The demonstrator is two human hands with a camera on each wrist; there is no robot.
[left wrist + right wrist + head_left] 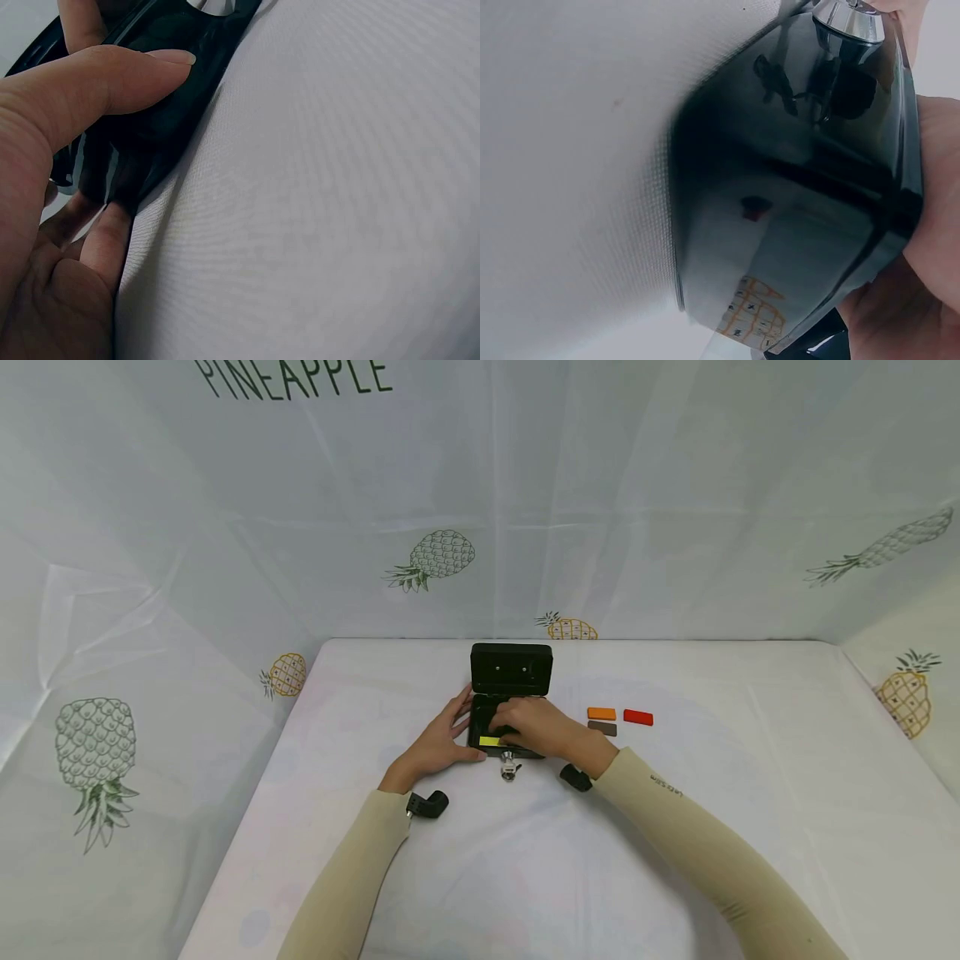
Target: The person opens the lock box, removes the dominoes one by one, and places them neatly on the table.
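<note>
Beige sleeves (675,827) are stretching in from 4 and 7 o'clock toward a black box (795,150), with 2 black wrist pieces (428,805) sitting near the cuffs. That box is lying at the middle of the white worktop (480,885), its lid (512,667) standing open at 12 o'clock and its silver lock (508,767) jutting from the front at 6 o'clock. The left hand (432,747) is bracing the box from 8 o'clock: its fingers are spreading along the side wall, while the thumb is lying over the front face. The right hand (543,725) is dipping into the box from 3 o'clock, its fingers pointing down near a yellow block (489,741) that is resting inside at 7 o'clock; whether they are pinching it, I cannot tell. On the worktop at 3 o'clock from the box, 3 more blocks are lying: an orange block (602,713) just above a brown block (602,727), and a red block (638,717) farther out. Behind, at 12 o'clock, a pale cloth (637,468) is hanging, showing printed pineapples.
</note>
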